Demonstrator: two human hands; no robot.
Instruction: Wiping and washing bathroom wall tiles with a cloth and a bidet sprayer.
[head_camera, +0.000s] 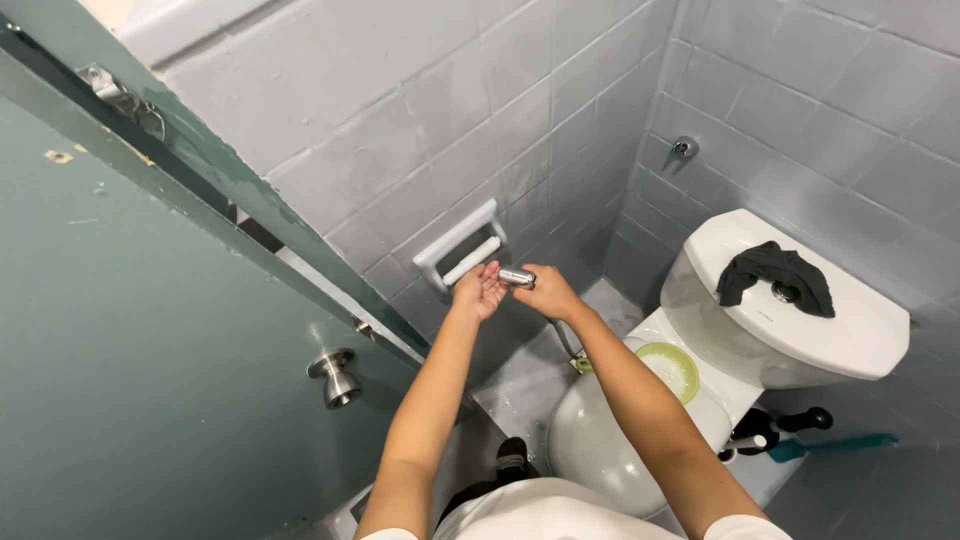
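Open air lies around both hands: the left hand (478, 290) and right hand (548, 292) meet on a chrome sprayer (517, 277). At 11 o'clock the wall-mounted paper holder (457, 245) blocks, seemingly just beside the fingers. The door (150, 380) crowds 9 o'clock; the toilet (760, 330) fills 4 o'clock.

Toilet tank lid (850, 330) w/ black cloth (775, 272); green sponge (668, 368) on bowl.

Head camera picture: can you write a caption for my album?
Two hands, left hand and right hand, hold a shiny sprayer beside a white toilet.
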